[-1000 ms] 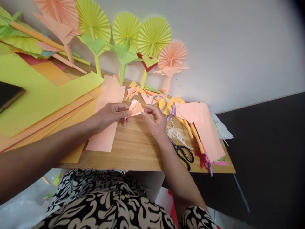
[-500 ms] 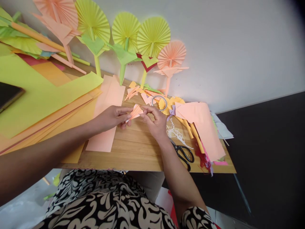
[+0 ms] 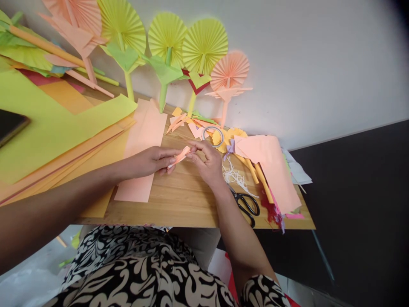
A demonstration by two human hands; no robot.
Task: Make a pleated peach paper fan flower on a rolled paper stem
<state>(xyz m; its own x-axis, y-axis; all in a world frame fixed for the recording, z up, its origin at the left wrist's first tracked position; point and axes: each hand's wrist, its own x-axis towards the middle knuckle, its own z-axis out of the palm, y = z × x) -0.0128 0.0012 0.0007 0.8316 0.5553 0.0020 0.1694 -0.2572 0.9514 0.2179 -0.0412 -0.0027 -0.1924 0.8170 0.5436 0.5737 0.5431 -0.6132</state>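
Observation:
A small pleated piece of peach paper [image 3: 180, 156] is held above the wooden table [image 3: 182, 196], its folds pressed into a narrow strip. My left hand [image 3: 158, 160] pinches its left end between thumb and fingers. At its right end, the thumb and forefinger of my right hand [image 3: 206, 162] are closed on it. Behind my right hand lies a roll of tape [image 3: 213, 128], seen as a pale ring. Black-handled scissors [image 3: 246, 207] rest beside my right forearm, near a tangle of white string [image 3: 234, 175].
Paper fan flowers, such as a yellow-green one [image 3: 205, 44], lean against the wall. Stacked coloured sheets [image 3: 79, 128] and a dark phone-like object [image 3: 11, 127] cover the left side. Paper scraps [image 3: 179, 123] lie behind my hands; a peach sheet [image 3: 277, 170] is at right.
The pleated peach paper was fanned out between my fingers and is now squeezed into a narrow folded strip. Both hands stay in nearly the same place.

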